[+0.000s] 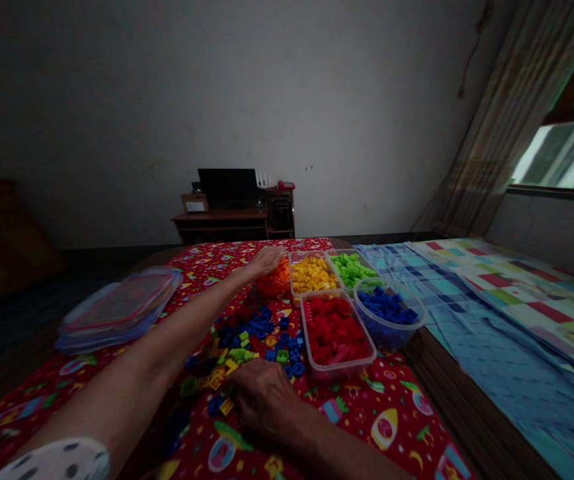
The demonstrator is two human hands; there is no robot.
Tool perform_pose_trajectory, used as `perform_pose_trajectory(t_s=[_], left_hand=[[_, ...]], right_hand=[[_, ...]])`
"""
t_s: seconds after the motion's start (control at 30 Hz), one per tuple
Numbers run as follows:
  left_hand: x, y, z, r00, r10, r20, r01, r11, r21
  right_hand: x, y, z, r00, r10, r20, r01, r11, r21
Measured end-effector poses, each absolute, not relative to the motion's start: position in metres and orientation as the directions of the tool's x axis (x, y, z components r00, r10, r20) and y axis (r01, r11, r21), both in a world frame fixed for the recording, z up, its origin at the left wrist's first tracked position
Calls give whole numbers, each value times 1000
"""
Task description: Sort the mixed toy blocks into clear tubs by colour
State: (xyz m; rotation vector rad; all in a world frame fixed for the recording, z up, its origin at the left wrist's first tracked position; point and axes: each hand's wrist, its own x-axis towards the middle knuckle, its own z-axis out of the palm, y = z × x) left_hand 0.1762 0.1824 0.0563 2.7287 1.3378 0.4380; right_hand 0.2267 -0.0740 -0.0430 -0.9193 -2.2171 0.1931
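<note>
My left hand (268,261) reaches far forward, its fingers stretched over the top of a round orange thing (275,281) with dark spots or holes, beside the box of yellow blocks (313,273). What lies under its palm is hidden. Closer in, my right hand (263,395) has its fingers curled at the near edge of a pile of mixed toy building blocks (254,327), touching or nearly touching yellow ones (224,370). Its fingertips are partly hidden, so anything between them does not show. A blue round piece (215,405) and a yellow block (227,407) lie left of it.
Clear plastic boxes hold red blocks (337,327) and green blocks (351,269); a round tub (419,320) holds blue ones. Stacked lids (121,307) lie on the left of the red patterned cloth (381,400). Blue checked bedding (471,347) lies right. A desk with a monitor (227,187) stands behind.
</note>
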Motion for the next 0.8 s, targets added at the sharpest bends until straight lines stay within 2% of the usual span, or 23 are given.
perform_pose_trajectory(t_s=[0.13, 0.27, 0.33, 0.5, 0.67, 0.73, 0.8], left_hand=[[176, 175, 54, 654, 755, 44, 743, -652, 152], [175, 172, 62, 675, 738, -7, 731, -667, 146], [171, 171, 70, 679, 733, 26, 722, -675, 151], [155, 167, 78, 576, 789, 216, 777, -610, 158], [142, 153, 70, 625, 774, 97, 761, -633, 142], [136, 146, 73, 621, 774, 122, 762, -633, 136], [127, 138, 81, 580, 783, 225, 771, -616, 159]], right_hand=[[227, -74, -41, -489, 673, 554, 562, 729, -390], [228, -74, -40, -482, 663, 573, 550, 738, -391], [229, -75, -40, -484, 665, 570, 547, 738, -396], [230, -75, -42, -485, 680, 550, 562, 724, -399], [230, -76, -42, -474, 694, 541, 562, 712, -421], [230, -76, -40, -481, 687, 545, 554, 720, -418], [231, -77, -39, -494, 673, 550, 547, 732, -406]])
